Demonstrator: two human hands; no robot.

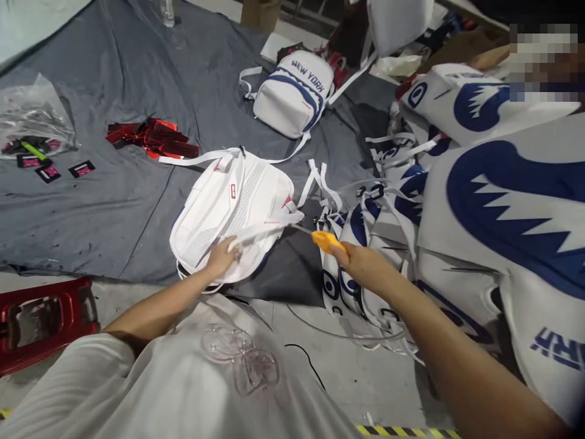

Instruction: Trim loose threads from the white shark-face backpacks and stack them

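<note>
A white backpack (214,207) lies with its strap side up on the grey cloth, just in front of me. My left hand (223,256) is closed on one of its white shoulder straps (256,230), near the lower edge of the bag. In my right hand (365,262) is a tool with an orange handle (328,241). Its thin, pale tip points left toward the strap; the blur hides what kind of tool it is.
Another white backpack (295,91), lettered NEW YORK, lies farther back. Several white-and-blue backpacks (484,213) crowd the right side, with a person beyond them. Red foil wrappers (158,138), a plastic bag (34,113) and small tags are on the cloth (91,219). A red stool (43,320) stands lower left.
</note>
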